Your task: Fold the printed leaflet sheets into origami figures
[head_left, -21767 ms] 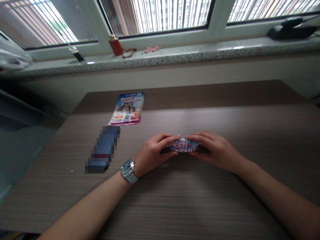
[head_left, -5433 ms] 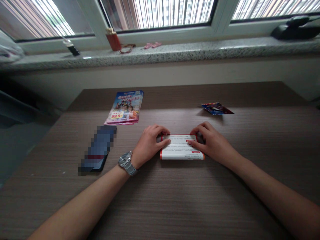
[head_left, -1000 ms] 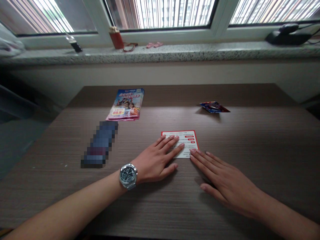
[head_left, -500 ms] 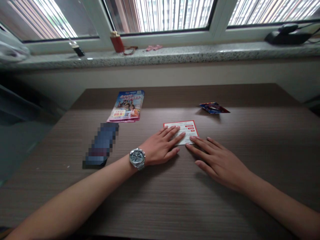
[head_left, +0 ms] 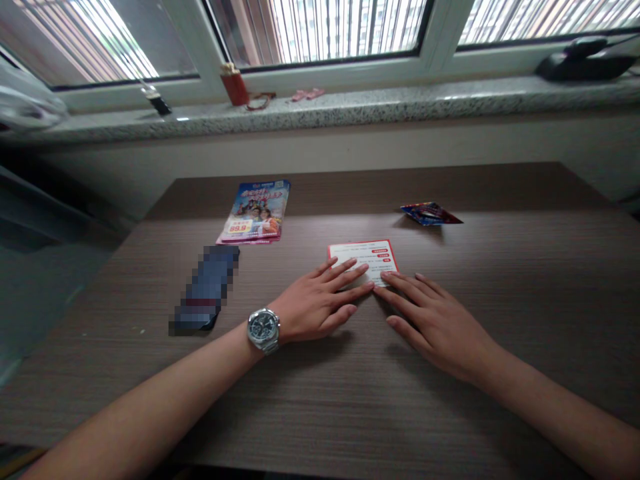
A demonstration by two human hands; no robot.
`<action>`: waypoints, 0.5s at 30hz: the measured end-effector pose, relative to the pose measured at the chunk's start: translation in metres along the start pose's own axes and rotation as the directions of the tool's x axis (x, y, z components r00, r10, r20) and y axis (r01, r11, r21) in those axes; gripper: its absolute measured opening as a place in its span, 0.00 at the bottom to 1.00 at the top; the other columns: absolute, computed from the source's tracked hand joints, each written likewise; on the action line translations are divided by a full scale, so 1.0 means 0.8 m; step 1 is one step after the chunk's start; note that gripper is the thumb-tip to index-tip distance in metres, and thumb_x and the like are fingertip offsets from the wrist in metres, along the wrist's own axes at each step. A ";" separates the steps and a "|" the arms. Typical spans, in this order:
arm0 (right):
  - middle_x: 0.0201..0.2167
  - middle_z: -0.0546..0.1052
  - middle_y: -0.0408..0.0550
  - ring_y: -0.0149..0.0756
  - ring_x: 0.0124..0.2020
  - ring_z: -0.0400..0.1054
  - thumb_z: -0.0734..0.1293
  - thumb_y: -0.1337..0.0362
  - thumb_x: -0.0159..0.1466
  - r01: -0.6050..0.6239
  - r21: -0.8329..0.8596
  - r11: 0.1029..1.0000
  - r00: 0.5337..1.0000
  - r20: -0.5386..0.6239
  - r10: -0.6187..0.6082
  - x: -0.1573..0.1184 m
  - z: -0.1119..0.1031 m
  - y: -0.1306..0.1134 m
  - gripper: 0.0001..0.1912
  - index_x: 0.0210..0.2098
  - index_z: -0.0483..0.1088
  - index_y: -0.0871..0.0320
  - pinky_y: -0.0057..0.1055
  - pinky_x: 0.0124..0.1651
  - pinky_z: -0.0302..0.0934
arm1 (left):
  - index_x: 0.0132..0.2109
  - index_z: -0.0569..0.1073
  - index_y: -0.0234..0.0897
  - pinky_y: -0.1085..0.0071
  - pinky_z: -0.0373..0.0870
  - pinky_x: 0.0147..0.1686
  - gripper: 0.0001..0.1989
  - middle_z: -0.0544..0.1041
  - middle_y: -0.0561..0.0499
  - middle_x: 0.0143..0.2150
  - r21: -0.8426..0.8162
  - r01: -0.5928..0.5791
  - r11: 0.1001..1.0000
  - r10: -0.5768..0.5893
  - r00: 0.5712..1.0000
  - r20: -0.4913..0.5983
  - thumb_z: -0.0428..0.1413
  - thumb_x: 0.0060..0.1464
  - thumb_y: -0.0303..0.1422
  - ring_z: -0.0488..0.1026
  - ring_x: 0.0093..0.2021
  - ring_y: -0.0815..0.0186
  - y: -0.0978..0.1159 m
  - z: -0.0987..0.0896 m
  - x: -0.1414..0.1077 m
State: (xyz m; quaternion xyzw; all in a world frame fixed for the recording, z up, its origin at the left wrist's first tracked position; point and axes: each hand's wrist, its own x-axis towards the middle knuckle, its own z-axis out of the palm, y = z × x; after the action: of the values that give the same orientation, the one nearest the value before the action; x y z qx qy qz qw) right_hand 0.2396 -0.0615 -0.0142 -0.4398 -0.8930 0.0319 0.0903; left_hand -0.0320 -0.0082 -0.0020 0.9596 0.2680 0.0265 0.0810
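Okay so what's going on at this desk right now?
A person has both hands on a white sheet with a red edge, lying on the desk. The left hand is spread over its near left part, and the right hand has its fingertips at the near right corner. Beyond them, to the right, sits a folded paper. Over to the left are a stack of flyers and, nearer, a phone.

Single view, head-worn: looks forward and steeply down over tabletop (head_left: 320, 407) at close range, windowsill (head_left: 400, 105) beyond.
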 end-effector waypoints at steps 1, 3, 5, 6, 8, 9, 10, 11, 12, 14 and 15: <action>0.70 0.61 0.51 0.44 0.70 0.56 0.55 0.54 0.74 -0.003 0.000 1.000 1.000 0.004 0.003 0.000 0.000 0.001 0.27 0.70 0.57 0.52 0.54 0.69 0.53 | 0.74 0.50 0.49 0.55 0.38 0.74 0.27 0.44 0.53 0.77 -0.002 0.012 1.000 -0.012 1.000 -0.003 0.42 0.71 0.42 0.39 0.76 0.61 0.001 -0.001 -0.002; 0.71 0.60 0.50 0.43 0.70 0.56 0.54 0.54 0.75 -0.007 0.001 1.000 1.000 0.016 0.007 -0.001 0.001 0.002 0.26 0.70 0.57 0.50 0.53 0.69 0.53 | 0.73 0.51 0.50 0.54 0.37 0.74 0.26 0.45 0.54 0.77 -0.005 0.031 0.999 -0.032 0.999 -0.013 0.42 0.72 0.41 0.39 0.76 0.61 0.002 -0.002 -0.005; 0.71 0.60 0.49 0.42 0.70 0.56 0.54 0.53 0.75 -0.013 0.003 1.000 1.000 0.023 0.013 -0.001 0.001 0.003 0.26 0.70 0.57 0.49 0.52 0.69 0.53 | 0.73 0.53 0.51 0.52 0.36 0.74 0.26 0.45 0.54 0.77 -0.007 0.054 0.999 -0.054 0.998 -0.020 0.42 0.72 0.41 0.40 0.76 0.60 0.001 -0.003 -0.009; 0.71 0.60 0.49 0.42 0.70 0.57 0.54 0.53 0.75 -0.017 0.005 1.000 1.000 0.023 0.017 -0.001 0.001 0.003 0.26 0.70 0.58 0.49 0.52 0.69 0.53 | 0.73 0.53 0.51 0.51 0.35 0.73 0.25 0.45 0.53 0.77 -0.007 0.067 0.998 -0.067 0.998 -0.020 0.42 0.72 0.40 0.40 0.76 0.59 0.001 -0.004 -0.011; 0.71 0.61 0.49 0.42 0.69 0.57 0.55 0.54 0.74 -0.021 0.010 1.000 1.000 0.023 0.021 -0.002 0.000 0.003 0.26 0.69 0.59 0.49 0.52 0.69 0.53 | 0.72 0.54 0.51 0.50 0.34 0.73 0.25 0.46 0.53 0.76 -0.010 0.090 0.996 -0.090 0.996 -0.018 0.42 0.72 0.40 0.42 0.76 0.58 -0.001 -0.005 -0.017; 0.70 0.61 0.49 0.42 0.69 0.57 0.55 0.54 0.74 -0.022 0.014 1.000 0.999 0.023 0.022 -0.002 0.000 0.003 0.26 0.69 0.59 0.49 0.52 0.69 0.53 | 0.72 0.55 0.52 0.50 0.34 0.73 0.25 0.47 0.53 0.76 -0.013 0.099 0.995 -0.100 0.995 -0.019 0.42 0.72 0.40 0.43 0.76 0.58 -0.002 -0.005 -0.020; 0.71 0.61 0.49 0.42 0.70 0.57 0.55 0.54 0.74 -0.023 0.018 1.000 0.999 0.024 0.022 -0.002 0.000 0.003 0.26 0.69 0.59 0.49 0.52 0.70 0.53 | 0.72 0.56 0.52 0.50 0.35 0.73 0.24 0.47 0.52 0.76 -0.017 0.107 0.994 -0.107 0.994 -0.013 0.42 0.72 0.40 0.44 0.76 0.58 -0.003 -0.006 -0.024; 0.71 0.61 0.49 0.42 0.70 0.56 0.55 0.54 0.74 -0.024 0.022 0.999 0.999 0.025 0.023 -0.002 0.000 0.003 0.26 0.69 0.59 0.49 0.52 0.70 0.53 | 0.71 0.57 0.52 0.50 0.35 0.73 0.24 0.48 0.52 0.76 -0.019 0.116 0.993 -0.116 0.993 -0.012 0.41 0.72 0.39 0.44 0.76 0.58 -0.003 -0.007 -0.027; 0.71 0.60 0.48 0.42 0.70 0.56 0.55 0.53 0.74 -0.026 0.025 0.999 0.999 0.026 0.025 -0.002 0.000 0.003 0.26 0.69 0.59 0.49 0.52 0.70 0.52 | 0.71 0.57 0.52 0.50 0.35 0.73 0.24 0.48 0.52 0.76 -0.022 0.128 0.992 -0.128 0.992 -0.008 0.41 0.72 0.39 0.43 0.76 0.58 -0.004 -0.008 -0.031; 0.71 0.60 0.48 0.42 0.70 0.55 0.55 0.53 0.74 -0.030 0.026 0.999 0.999 0.028 0.029 -0.003 0.001 0.004 0.26 0.69 0.58 0.49 0.52 0.70 0.51 | 0.71 0.58 0.53 0.49 0.35 0.73 0.24 0.48 0.53 0.76 -0.031 0.143 0.989 -0.144 0.990 -0.004 0.41 0.72 0.39 0.43 0.76 0.58 -0.005 -0.010 -0.037; 0.71 0.59 0.48 0.42 0.70 0.55 0.55 0.53 0.74 -0.029 0.024 0.999 0.999 0.029 0.029 -0.003 0.001 0.004 0.26 0.69 0.58 0.49 0.52 0.70 0.51 | 0.71 0.59 0.53 0.49 0.36 0.73 0.23 0.48 0.53 0.76 -0.043 0.152 0.987 -0.152 0.988 -0.005 0.41 0.72 0.38 0.43 0.76 0.58 -0.006 -0.011 -0.040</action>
State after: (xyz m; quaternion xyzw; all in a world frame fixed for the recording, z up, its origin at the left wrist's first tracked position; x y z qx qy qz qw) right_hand 0.2432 -0.0613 -0.0156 -0.4511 -0.8872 0.0507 0.0823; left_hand -0.0626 -0.0199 0.0054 0.9343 0.3402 0.0298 0.1021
